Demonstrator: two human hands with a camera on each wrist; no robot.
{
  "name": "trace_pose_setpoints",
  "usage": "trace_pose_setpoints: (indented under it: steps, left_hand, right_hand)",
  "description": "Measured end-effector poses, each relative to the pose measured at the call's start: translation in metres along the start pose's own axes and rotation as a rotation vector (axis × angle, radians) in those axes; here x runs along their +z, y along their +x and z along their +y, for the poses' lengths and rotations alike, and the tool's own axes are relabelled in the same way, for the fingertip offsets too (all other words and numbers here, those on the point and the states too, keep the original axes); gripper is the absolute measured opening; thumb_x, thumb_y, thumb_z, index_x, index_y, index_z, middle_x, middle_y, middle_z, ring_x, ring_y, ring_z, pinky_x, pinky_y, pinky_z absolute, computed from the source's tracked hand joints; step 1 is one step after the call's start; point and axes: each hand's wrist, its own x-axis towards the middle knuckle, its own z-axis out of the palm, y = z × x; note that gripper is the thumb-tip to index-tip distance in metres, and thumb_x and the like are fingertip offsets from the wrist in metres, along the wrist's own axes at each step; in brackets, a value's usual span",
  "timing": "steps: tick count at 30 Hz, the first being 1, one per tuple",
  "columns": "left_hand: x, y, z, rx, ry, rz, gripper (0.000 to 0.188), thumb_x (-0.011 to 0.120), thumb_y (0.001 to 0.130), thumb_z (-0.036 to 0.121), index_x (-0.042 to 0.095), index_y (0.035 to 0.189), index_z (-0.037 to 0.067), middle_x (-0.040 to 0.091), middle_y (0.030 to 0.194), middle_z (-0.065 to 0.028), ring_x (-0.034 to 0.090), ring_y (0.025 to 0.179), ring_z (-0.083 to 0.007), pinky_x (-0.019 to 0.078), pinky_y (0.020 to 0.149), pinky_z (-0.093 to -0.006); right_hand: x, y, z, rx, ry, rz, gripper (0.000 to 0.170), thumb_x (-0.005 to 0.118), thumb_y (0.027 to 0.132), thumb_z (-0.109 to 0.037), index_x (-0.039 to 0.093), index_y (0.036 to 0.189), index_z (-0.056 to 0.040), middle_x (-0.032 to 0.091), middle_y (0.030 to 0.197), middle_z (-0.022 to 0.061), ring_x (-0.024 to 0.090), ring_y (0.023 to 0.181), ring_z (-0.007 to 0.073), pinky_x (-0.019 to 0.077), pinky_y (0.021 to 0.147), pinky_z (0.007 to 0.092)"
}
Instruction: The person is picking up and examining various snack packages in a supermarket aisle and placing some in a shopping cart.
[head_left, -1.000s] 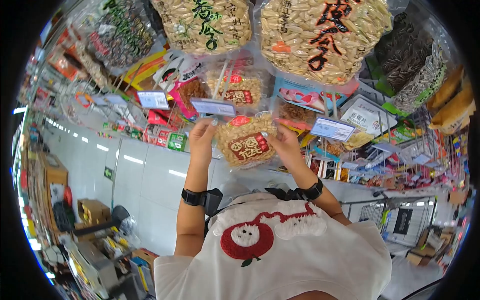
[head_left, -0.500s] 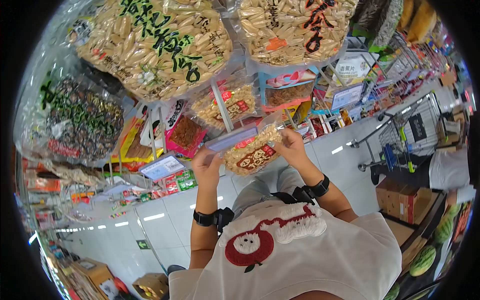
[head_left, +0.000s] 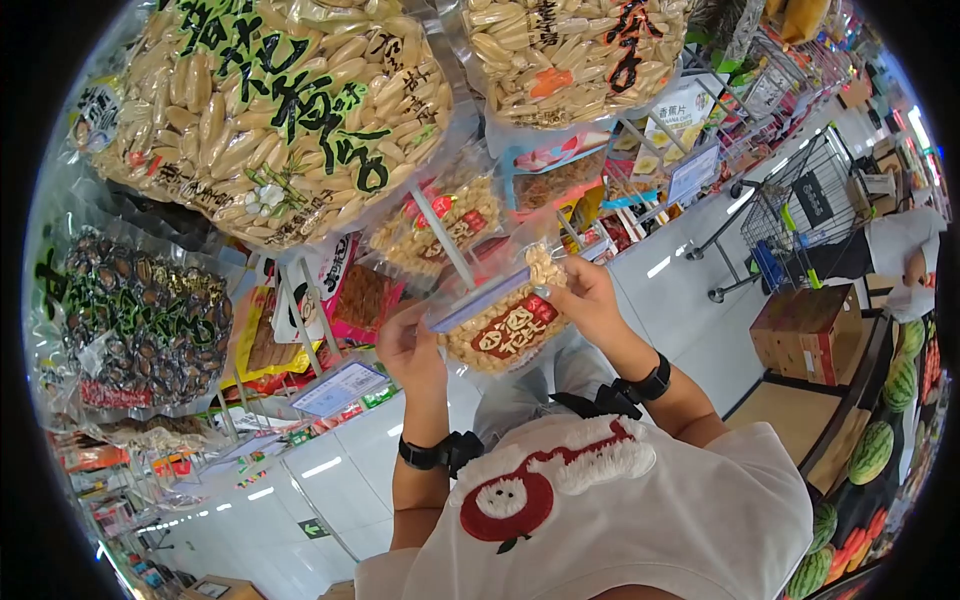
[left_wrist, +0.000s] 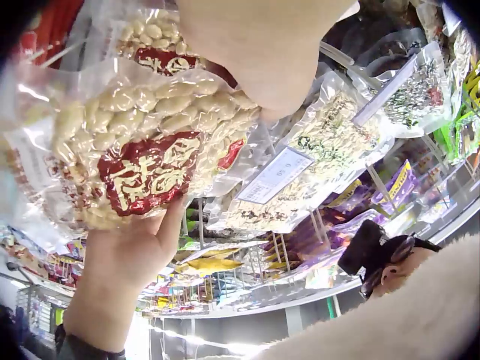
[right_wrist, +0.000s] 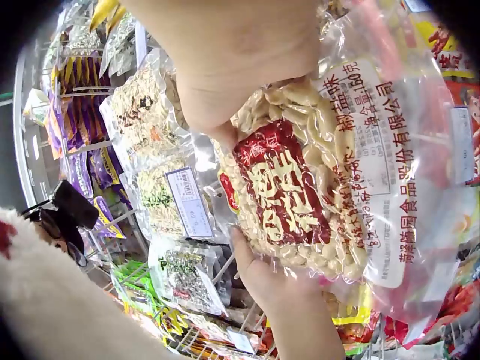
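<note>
Shiny shop floor tiles (head_left: pixel 350 465) are being glimpsed below the left hand (head_left: pixel 412 350). Nearest, the peanut packet (head_left: pixel 510 335) is being held between this and the right hand (head_left: pixel 590 295): one edge is being pinched by the right, thumb in front, while the opposite edge is being gripped by the left, whose fingers are being partly hidden. Its face is being crossed by a price tag (head_left: pixel 482 298) between the hands. Even, light pinching is being called for, with the packet angled clear of the tag. Just beyond the left hand, a similar packet (head_left: pixel 400 245) is being held on a hook (head_left: pixel 440 235); past it, larger seed bags (head_left: pixel 280 110) are being displayed. Far beyond the right hand, a shopping cart (head_left: pixel 800 205) is being seen.
</note>
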Motion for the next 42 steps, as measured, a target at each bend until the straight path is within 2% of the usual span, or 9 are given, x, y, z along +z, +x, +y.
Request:
trace_pose_setpoints:
  steps: [11, 17, 23, 29, 32, 35, 38, 41, 42]
  left_hand:
    - [0.002, -0.006, -0.004, 0.042, 0.047, 0.050, 0.007, 0.055, 0.077, 0.000, 0.055, 0.083, -0.004, 0.057, 0.087, -0.0115, 0.054, 0.077, -0.0156, 0.0433, 0.070, -0.0264]
    - [0.000, -0.012, -0.001, -0.057, -0.010, 0.017, 0.010, 0.056, 0.076, 0.001, 0.055, 0.082, -0.006, 0.057, 0.083, -0.0129, 0.054, 0.078, -0.0167, 0.0418, 0.071, -0.0264]
    - [0.009, -0.007, 0.003, 0.073, -0.015, 0.030, 0.012, 0.057, 0.077, 0.004, 0.055, 0.083, -0.006, 0.057, 0.081, -0.0119, 0.053, 0.076, -0.0160, 0.0417, 0.069, -0.0262]
    - [0.010, -0.005, 0.010, 0.002, -0.004, 0.012, 0.007, 0.055, 0.077, 0.000, 0.055, 0.083, -0.004, 0.057, 0.083, -0.0104, 0.054, 0.076, -0.0144, 0.0423, 0.068, -0.0247]
    - [0.011, -0.004, 0.005, 0.018, 0.051, 0.086, 0.006, 0.055, 0.077, -0.002, 0.055, 0.084, -0.004, 0.056, 0.086, -0.0102, 0.054, 0.077, -0.0137, 0.0429, 0.069, -0.0245]
    - [0.011, -0.001, 0.005, -0.017, 0.096, 0.116, 0.008, 0.054, 0.077, -0.003, 0.054, 0.085, -0.003, 0.056, 0.087, -0.0097, 0.054, 0.077, -0.0135, 0.0428, 0.070, -0.0243]
    - [0.004, 0.005, 0.003, -0.128, 0.083, 0.037, 0.013, 0.055, 0.075, -0.004, 0.053, 0.087, -0.002, 0.056, 0.089, -0.0093, 0.054, 0.080, -0.0145, 0.0421, 0.075, -0.0250]
    - [0.003, 0.004, -0.002, -0.043, 0.146, -0.052, 0.020, 0.057, 0.072, -0.004, 0.051, 0.091, -0.002, 0.054, 0.092, -0.0082, 0.053, 0.084, -0.0147, 0.0409, 0.078, -0.0259]
    - [-0.002, 0.001, -0.008, -0.101, 0.108, -0.092, 0.022, 0.058, 0.071, -0.003, 0.051, 0.092, -0.002, 0.054, 0.093, -0.0083, 0.052, 0.086, -0.0148, 0.0406, 0.079, -0.0266]
  right_hand:
    - [0.005, -0.004, -0.007, 0.054, 0.005, 0.048, 0.020, 0.060, 0.079, -0.009, 0.052, 0.095, 0.0022, 0.056, 0.085, 0.0007, 0.050, 0.077, 0.0056, 0.0418, 0.067, 0.0209]
    - [-0.004, -0.007, 0.002, -0.014, -0.065, 0.034, 0.019, 0.060, 0.079, -0.010, 0.051, 0.090, 0.0018, 0.055, 0.084, 0.0012, 0.050, 0.077, 0.0060, 0.0414, 0.067, 0.0213]
    - [0.000, -0.004, -0.003, 0.008, -0.016, 0.053, 0.018, 0.060, 0.079, -0.009, 0.050, 0.090, 0.0013, 0.054, 0.084, 0.0010, 0.048, 0.076, 0.0052, 0.0401, 0.066, 0.0211]
    - [0.003, -0.001, 0.001, 0.016, 0.000, 0.064, 0.016, 0.059, 0.079, -0.007, 0.050, 0.090, 0.0005, 0.053, 0.082, -0.0004, 0.048, 0.076, 0.0048, 0.0390, 0.066, 0.0207]
    - [0.006, 0.001, -0.006, 0.030, -0.014, 0.058, 0.015, 0.059, 0.079, -0.007, 0.050, 0.089, 0.0001, 0.053, 0.081, -0.0012, 0.047, 0.075, 0.0046, 0.0386, 0.066, 0.0203]
    - [0.008, 0.004, -0.004, 0.029, -0.028, 0.089, 0.015, 0.060, 0.078, -0.009, 0.050, 0.087, -0.0002, 0.047, 0.073, -0.0036, 0.043, 0.068, 0.0032, 0.0355, 0.060, 0.0200]
    - [-0.008, 0.005, 0.021, 0.032, -0.189, 0.120, 0.015, 0.061, 0.077, -0.009, 0.051, 0.085, -0.0003, 0.040, 0.067, -0.0055, 0.036, 0.062, 0.0025, 0.0303, 0.054, 0.0205]
    - [-0.001, 0.013, 0.025, -0.011, -0.079, 0.149, 0.015, 0.061, 0.077, -0.009, 0.051, 0.084, -0.0003, 0.033, 0.064, -0.0068, 0.030, 0.059, 0.0023, 0.0251, 0.050, 0.0210]
    - [0.001, 0.016, 0.023, -0.014, -0.086, 0.145, 0.015, 0.060, 0.077, -0.008, 0.052, 0.085, -0.0001, 0.035, 0.065, -0.0066, 0.032, 0.060, 0.0022, 0.0262, 0.050, 0.0207]
